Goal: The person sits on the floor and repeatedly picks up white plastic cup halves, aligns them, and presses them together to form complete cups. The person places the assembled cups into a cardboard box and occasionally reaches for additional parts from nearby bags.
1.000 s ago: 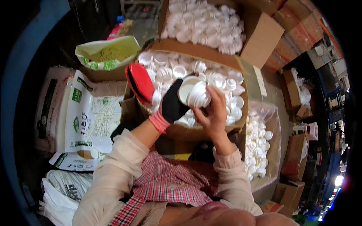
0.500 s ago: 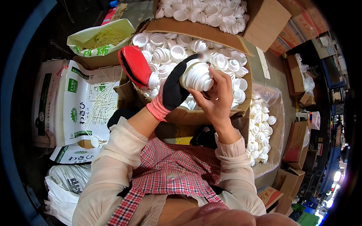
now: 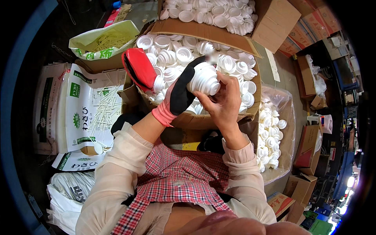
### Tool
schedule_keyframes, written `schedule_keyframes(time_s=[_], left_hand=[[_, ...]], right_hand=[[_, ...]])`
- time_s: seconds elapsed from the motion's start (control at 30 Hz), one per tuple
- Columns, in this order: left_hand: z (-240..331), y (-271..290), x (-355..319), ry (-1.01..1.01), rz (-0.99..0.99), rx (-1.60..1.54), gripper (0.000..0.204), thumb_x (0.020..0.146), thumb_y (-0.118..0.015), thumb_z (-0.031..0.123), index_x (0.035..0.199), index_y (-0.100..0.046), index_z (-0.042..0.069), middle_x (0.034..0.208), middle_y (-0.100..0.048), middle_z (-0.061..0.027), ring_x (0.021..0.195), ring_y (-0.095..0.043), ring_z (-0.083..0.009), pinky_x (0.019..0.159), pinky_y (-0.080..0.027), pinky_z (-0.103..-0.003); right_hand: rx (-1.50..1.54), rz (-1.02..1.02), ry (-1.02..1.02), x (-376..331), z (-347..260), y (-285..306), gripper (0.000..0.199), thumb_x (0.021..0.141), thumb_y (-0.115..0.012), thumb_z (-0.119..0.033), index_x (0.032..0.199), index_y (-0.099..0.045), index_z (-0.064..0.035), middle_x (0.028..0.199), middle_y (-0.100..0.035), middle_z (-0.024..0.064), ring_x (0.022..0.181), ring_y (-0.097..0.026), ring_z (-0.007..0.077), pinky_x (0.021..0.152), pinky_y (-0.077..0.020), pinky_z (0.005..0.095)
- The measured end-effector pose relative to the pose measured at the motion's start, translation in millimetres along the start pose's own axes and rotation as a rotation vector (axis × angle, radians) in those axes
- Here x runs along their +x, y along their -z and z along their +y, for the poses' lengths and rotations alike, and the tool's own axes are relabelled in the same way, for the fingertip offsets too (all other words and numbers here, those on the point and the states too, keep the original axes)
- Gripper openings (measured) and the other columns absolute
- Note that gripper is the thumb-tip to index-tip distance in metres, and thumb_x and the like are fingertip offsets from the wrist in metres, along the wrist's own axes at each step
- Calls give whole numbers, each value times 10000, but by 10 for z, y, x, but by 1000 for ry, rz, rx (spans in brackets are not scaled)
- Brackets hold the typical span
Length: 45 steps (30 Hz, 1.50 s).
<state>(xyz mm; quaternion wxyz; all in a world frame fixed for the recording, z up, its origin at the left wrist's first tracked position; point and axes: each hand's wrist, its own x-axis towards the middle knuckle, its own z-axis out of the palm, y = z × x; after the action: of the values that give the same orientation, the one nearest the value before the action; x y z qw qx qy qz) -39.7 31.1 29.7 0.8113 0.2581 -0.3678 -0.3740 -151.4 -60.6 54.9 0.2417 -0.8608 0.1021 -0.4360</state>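
Note:
My left hand, in a black and pink glove, is wrapped round a white stepped plastic piece that narrows in rings. The bare right hand closes thumb and fingers on the narrow end of the same piece. Both hands are over an open cardboard box heaped with similar white ringed plastic pieces. Some fingertips and the far side of the held piece are hidden. A red pouch lies on the heap, left of my gloved hand.
Behind stands another box of white plastic pieces. At right, a plastic-lined box holds several more. Thin white sticks lie on a printed sheet at left, below a bag of similar sticks. Cardboard boxes line the right side.
The white piece has tilted slightly between my hands, and the right fingers have shifted a little on its narrow end. Both hands stay in nearly the same place.

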Motion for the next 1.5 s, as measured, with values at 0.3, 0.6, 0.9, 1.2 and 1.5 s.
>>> schedule_keyframes(time_s=[0.3,0.6,0.9,1.2,1.5], left_hand=[[-39,54,40,104,79,79,593,828,-644,86,1369,-417,2,1322,-515,-85,1137,-521,-156,970,-422,-296],[-329,-89,-44,151,112,170,575,845,-652,109,1366,-428,12,1274,-532,-80,1106,-524,-145,945,-419,-276],[-651,204,80,287,63,-367,522,916,-542,203,1401,-369,118,1301,-504,-119,1192,-501,-260,994,-430,-429],[-773,-6,25,311,-90,150,515,968,-435,306,1398,-348,37,1375,-444,-132,1260,-449,-288,1049,-373,-439],[-795,346,213,531,70,265,417,980,-424,238,1338,-429,25,1319,-492,-143,1229,-490,-284,1022,-416,-426]], right_hand=[[876,-42,-522,118,1,58,485,876,-635,-156,1282,-443,26,1222,-511,106,1028,-545,168,867,-451,288],[649,78,-756,129,229,-112,637,982,-373,-516,766,-648,17,642,-583,17,584,-503,84,570,-404,243],[1104,-294,-987,-105,530,185,429,897,-614,-291,1189,-523,9,951,-645,89,669,-598,122,522,-466,269],[557,225,-867,-863,932,1566,433,773,-749,-129,1146,-574,5,998,-644,85,948,-609,165,843,-475,295],[-103,400,-1549,-3409,2806,3160,663,680,-833,-234,1209,-548,46,1118,-621,145,1006,-602,208,778,-505,355]])
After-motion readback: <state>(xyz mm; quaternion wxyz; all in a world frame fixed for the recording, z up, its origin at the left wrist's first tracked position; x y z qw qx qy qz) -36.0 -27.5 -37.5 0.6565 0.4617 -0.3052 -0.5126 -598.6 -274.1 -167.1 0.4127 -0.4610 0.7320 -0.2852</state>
